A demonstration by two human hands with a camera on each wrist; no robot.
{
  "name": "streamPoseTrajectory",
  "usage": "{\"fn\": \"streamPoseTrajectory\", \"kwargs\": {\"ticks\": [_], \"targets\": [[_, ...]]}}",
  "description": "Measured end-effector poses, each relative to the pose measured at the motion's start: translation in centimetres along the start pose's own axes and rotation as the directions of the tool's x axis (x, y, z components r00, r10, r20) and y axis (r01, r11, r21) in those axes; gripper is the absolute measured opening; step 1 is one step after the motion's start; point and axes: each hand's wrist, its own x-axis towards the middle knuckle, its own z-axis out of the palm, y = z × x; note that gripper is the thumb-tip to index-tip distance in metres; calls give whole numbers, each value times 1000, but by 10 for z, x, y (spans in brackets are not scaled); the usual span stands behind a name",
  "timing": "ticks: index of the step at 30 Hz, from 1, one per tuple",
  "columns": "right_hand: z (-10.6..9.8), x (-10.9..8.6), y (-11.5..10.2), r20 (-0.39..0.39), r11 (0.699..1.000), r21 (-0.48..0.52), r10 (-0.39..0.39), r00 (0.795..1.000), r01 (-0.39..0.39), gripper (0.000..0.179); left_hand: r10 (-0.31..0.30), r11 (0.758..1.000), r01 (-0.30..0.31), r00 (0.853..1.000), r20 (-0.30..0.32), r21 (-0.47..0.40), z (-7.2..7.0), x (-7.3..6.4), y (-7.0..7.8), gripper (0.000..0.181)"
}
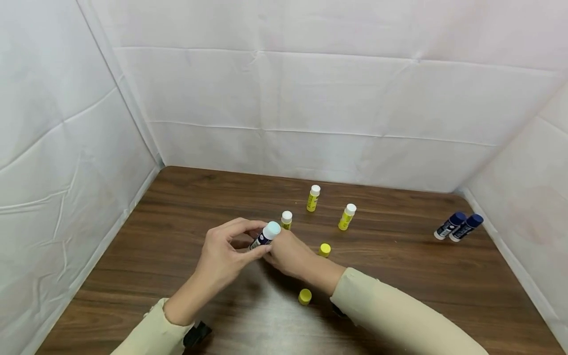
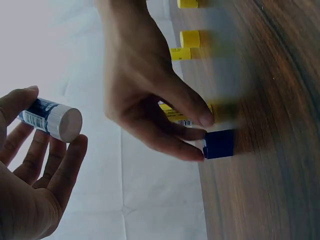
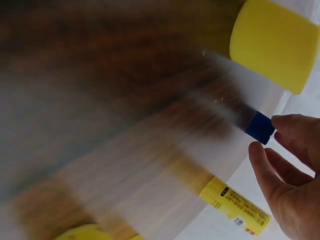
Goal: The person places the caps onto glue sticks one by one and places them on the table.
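My left hand [image 1: 224,251] holds a dark blue glue stick [image 2: 41,118] between thumb and fingers, above the table. Its white end faces up and to the right in the head view. My right hand [image 1: 288,254] is low over the table, just beyond the left hand. A dark blue cap [image 2: 219,144] stands on the wood, and the right fingertips [image 3: 256,146] are right at its upper edge, spread about as wide as the cap. In the head view the right hand hides this cap.
Yellow glue sticks with white tops [image 1: 313,198] [image 1: 347,217] [image 1: 286,220] stand behind the hands. Yellow caps [image 1: 325,250] [image 1: 304,297] lie near the right forearm. Two blue glue sticks [image 1: 449,226] [image 1: 466,227] are at the far right. White cloth walls [image 1: 310,93] enclose the wooden table [image 1: 399,276].
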Motion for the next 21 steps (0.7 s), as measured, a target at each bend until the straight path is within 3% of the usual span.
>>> {"fn": "streamPoseTrajectory", "kwargs": {"ticks": [5,10,21], "targets": [[3,12,-1,56,998,49,26,998,-29,13,13,1000,-13,1000,-4,-13,-3,-8,3,33],[7,17,1,103,997,24,73,992,-76,7,49,999,-49,999,-19,-17,-5,-14,5,31],[10,20,3,80,998,20,63,995,-64,13,41,999,-42,999,-25,-19,-11,-24,6,33]]}}
